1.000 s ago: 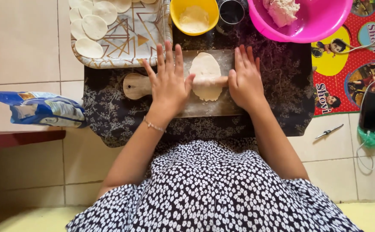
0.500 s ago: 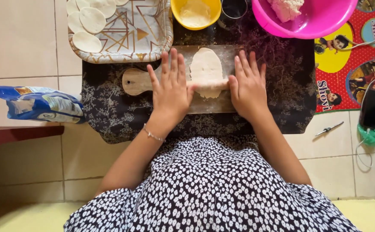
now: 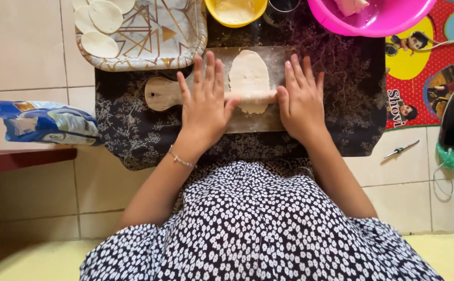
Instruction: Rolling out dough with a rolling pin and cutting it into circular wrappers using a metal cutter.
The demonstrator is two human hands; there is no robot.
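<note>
A pale oval sheet of dough [image 3: 249, 75] lies on a wooden board [image 3: 164, 93] with a rounded handle at its left. A thin wooden rolling pin [image 3: 250, 97] crosses the near part of the dough. My left hand [image 3: 204, 106] presses flat on the pin's left end, fingers stretched forward. My right hand [image 3: 301, 100] presses flat on its right end the same way. Both palms hide the pin's ends.
A patterned tray [image 3: 149, 36] with several rolled dough discs [image 3: 105, 15] sits at the far left. A yellow bowl [image 3: 236, 13] and a pink bowl [image 3: 378, 18] stand beyond the board. A blue and white bag [image 3: 42, 124] lies left, a small knife [image 3: 401, 150] and a phone [image 3: 453, 124] right.
Both hands and the pin have shifted slightly toward me over the dough. The dough looks longer and thinner than a second ago.
</note>
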